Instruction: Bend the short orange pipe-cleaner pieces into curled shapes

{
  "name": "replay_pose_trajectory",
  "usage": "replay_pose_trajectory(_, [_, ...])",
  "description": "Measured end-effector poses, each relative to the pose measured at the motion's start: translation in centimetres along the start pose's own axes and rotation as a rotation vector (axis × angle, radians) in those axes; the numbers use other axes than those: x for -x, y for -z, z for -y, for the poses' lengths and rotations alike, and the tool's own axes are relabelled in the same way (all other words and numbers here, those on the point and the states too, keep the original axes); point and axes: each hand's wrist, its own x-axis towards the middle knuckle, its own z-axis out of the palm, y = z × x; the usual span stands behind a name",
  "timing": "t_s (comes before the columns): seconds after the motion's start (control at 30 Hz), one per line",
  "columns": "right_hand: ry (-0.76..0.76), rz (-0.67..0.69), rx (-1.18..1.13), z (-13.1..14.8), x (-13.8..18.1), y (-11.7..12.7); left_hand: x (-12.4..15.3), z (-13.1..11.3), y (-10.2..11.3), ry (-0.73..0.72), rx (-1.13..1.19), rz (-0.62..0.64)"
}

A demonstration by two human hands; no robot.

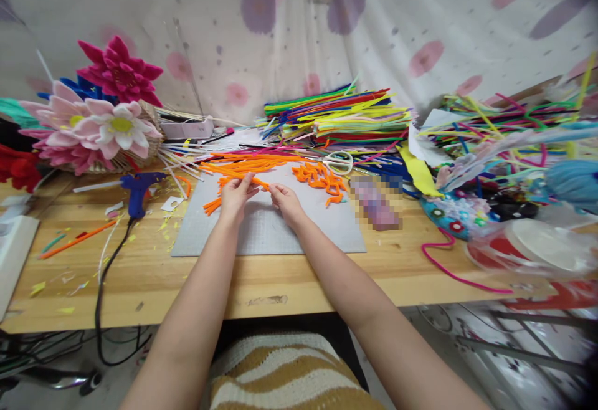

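The left hand (235,199), half curled, pinches an orange stem (260,183) over the mat (266,235); the right hand (286,204), nearly closed, grips it farther along. Firm, closely set fingertips should keep it steady, clear of the curled pieces (320,179).

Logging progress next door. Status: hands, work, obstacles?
Left hand, right hand: both pinching. Orange pipe cleaner between them, above grey mat. Nearby clutter: curled orange pieces on mat's right, scissors beyond, glue gun off left.
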Motion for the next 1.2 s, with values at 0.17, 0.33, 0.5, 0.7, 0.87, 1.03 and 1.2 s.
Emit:
replay_pose_trajectory(0.17, [-0.008, 0.029, 0.101, 0.2, 0.0, 0.4, -0.4, 0.1, 0.8, -0.033, -0.035, -0.060])
replay_pose_trajectory(0.33, [0.030, 0.008, 0.188, 0.4, -0.3, 0.6, -0.4, 0.1, 0.7, -0.074, -0.030, -0.115])
replay_pose_trajectory(0.5, [0.018, -0.003, 0.210, 0.5, -0.4, 0.9, -0.1, -0.3, 0.2, -0.087, -0.001, -0.174])
replay_pose_trajectory(0.7, [-0.010, -0.006, 0.181, 0.5, -0.3, 1.0, -0.3, -0.9, 0.0, -0.092, -0.011, -0.192])
replay_pose_trajectory(0.87, [0.090, 0.031, 0.263, 0.2, -0.5, 1.3, -0.6, -0.6, 0.3, -0.106, -0.012, -0.181])
replay_pose_trajectory(1.03, [0.324, -0.021, 0.459, 0.0, -0.4, 1.4, -0.2, -1.0, 1.0, -0.138, 0.065, -0.047])
replay_pose_trajectory(1.2, [0.531, -0.052, 0.638, 0.7, 0.7, 0.5, 0.4, -1.6, 1.4, -0.157, 0.154, 0.106])
